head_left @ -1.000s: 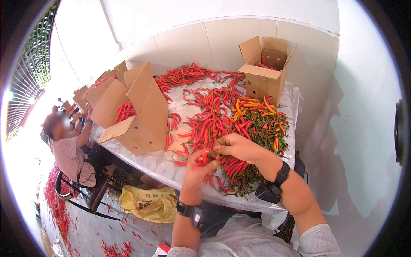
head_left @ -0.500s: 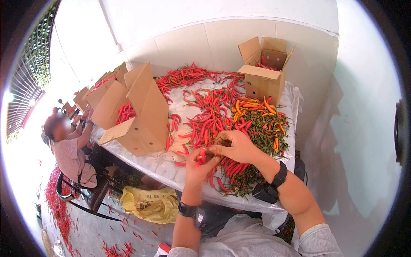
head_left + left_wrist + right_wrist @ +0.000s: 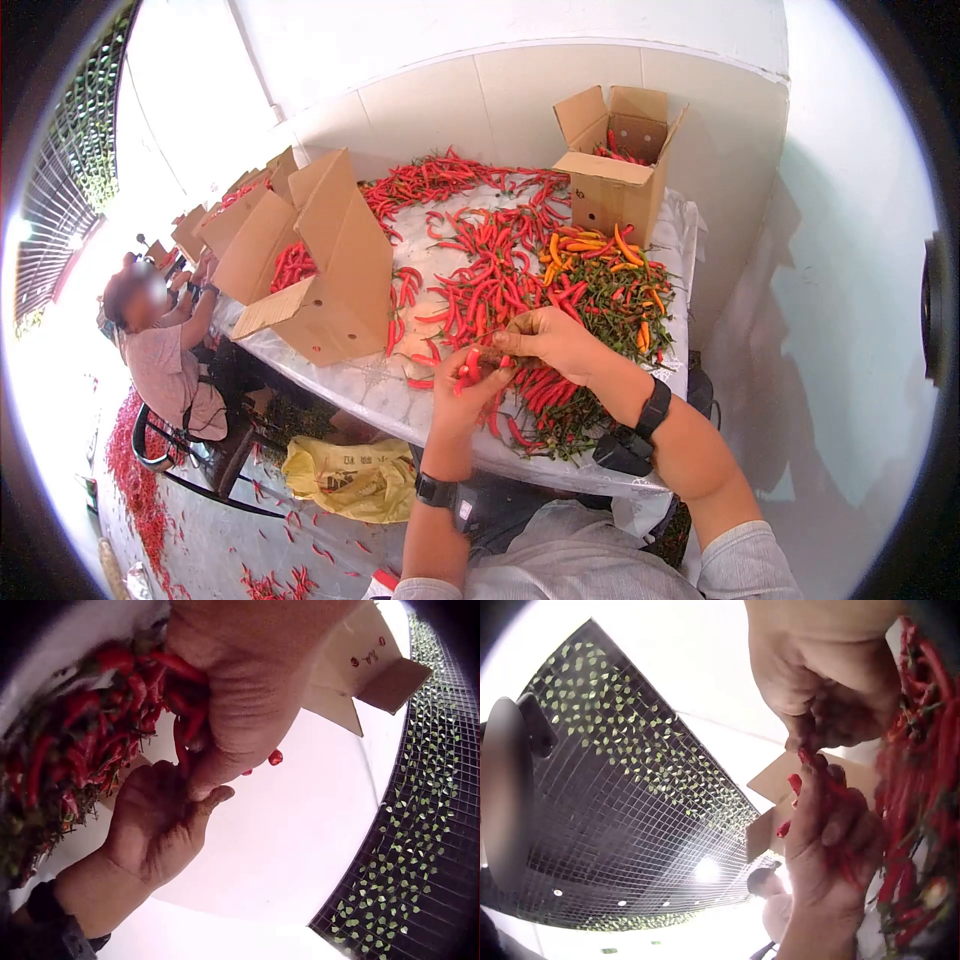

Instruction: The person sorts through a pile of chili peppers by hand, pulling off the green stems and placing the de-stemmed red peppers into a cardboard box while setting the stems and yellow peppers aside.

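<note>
Left hand (image 3: 463, 398) grips several red chili peppers (image 3: 473, 366), ends jutting past its curled fingers. Right hand (image 3: 548, 344) just beside, fingertips at one held chili's end; whether pinching it, cannot tell. Loose chilies (image 3: 488, 270) cover part of table (image 3: 412, 252).

Chilies (image 3: 472, 362) partly hidden in left grip (image 3: 463, 402); print on yellow sack (image 3: 335, 482) unreadable.

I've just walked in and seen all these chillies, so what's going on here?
A person is handling red chillies at a table. Their left hand holds a few, and the right hand pinches at the end of one. Loose chillies lie spread about, with orange ones near an open cardboard box. Another person sits to the left.
</note>
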The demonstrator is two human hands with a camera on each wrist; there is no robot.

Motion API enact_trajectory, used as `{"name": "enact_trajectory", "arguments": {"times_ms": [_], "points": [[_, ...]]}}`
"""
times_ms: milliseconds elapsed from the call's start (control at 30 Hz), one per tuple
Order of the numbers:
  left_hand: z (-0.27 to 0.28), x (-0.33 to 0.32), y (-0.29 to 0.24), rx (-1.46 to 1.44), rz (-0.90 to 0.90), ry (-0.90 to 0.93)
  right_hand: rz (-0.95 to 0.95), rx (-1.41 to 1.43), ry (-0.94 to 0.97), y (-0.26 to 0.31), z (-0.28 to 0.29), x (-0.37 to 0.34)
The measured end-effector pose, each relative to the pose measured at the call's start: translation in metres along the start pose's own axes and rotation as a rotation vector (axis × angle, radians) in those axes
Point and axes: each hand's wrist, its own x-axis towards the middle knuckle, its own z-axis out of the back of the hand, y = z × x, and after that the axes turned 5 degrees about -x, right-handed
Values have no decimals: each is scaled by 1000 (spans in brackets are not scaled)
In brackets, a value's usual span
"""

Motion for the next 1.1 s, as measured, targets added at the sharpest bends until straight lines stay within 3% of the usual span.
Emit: {"name": "enact_trajectory", "arguments": {"times_ms": [100,200,267,333,367,467,567,667,800,967,1100], "points": [[7,0,-2,-114,62,-9,-66,117,-60,8,-2,-3],[13,4,1,-503,106,-108,125,-225,-385,11,16,0],[17,6,-3,-834,171,-147,346,-756,-667,11,31,-1],[22,10,-1,-880,139,-100,541,-1290,-896,17,39,-5],[22,11,-2,-906,140,-106,471,-1374,-967,20,36,-9],[24,12,-1,-982,99,-98,319,-1276,-511,32,28,-20],[36,16,13,-1062,82,-42,363,-1224,51,24,14,-22],[39,16,14,-1057,113,-31,235,-1438,290,6,-5,-19],[35,16,10,-1001,139,-76,259,-1478,327,3,-13,-22],[38,16,19,-965,59,13,234,-1412,356,6,-11,-24],[35,14,15,-927,80,-59,343,-1273,202,6,-6,-17]]}}
